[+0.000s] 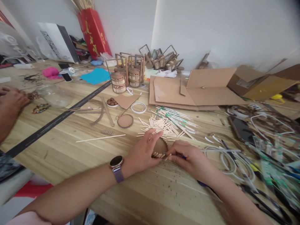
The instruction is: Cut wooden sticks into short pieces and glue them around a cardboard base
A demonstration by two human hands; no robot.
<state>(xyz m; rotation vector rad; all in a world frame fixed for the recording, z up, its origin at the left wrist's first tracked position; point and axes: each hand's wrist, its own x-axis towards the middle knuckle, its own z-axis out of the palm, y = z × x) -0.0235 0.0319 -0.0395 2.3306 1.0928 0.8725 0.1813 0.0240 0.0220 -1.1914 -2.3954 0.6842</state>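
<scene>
My left hand, with a watch on its wrist, curls around the near left side of a round cardboard piece with a ridged rim. Several short wooden sticks stand along that rim by my left thumb. My right hand is closed in a pinch on another short stick at the rim's near right side. Something blue shows under the right fingers; its kind is hidden. Just beyond both hands lies a heap of short sticks. A second ridged cardboard disc rests further left.
Small stick-and-cardboard baskets with handles stand at the back, near flattened cardboard. Wrapped sticks lie behind the heap. Cables, a phone and tools crowd the right. Another person's hand rests left, near a glass jar.
</scene>
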